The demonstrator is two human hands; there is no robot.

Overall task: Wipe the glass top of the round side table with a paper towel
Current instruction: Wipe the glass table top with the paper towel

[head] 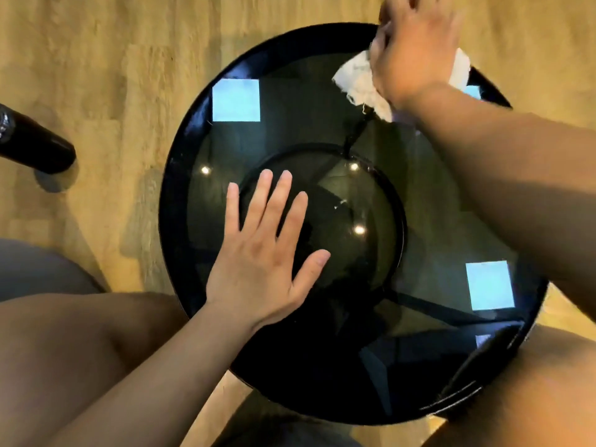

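The round side table (180, 175) has a black rim and a dark glass top (290, 130) that mirrors ceiling lights and bright windows. My left hand (267, 253) lies flat on the glass near the left of centre, fingers spread, holding nothing. My right hand (416, 50) presses a crumpled white paper towel (358, 82) onto the glass at the far right edge. The towel sticks out on both sides of the hand, and the hand is blurred.
A light wooden floor (113, 75) surrounds the table. A black furniture leg (35, 143) stands on the floor at the left. My bare knees (64, 350) flank the table's near edge, with grey fabric (38, 269) at the left.
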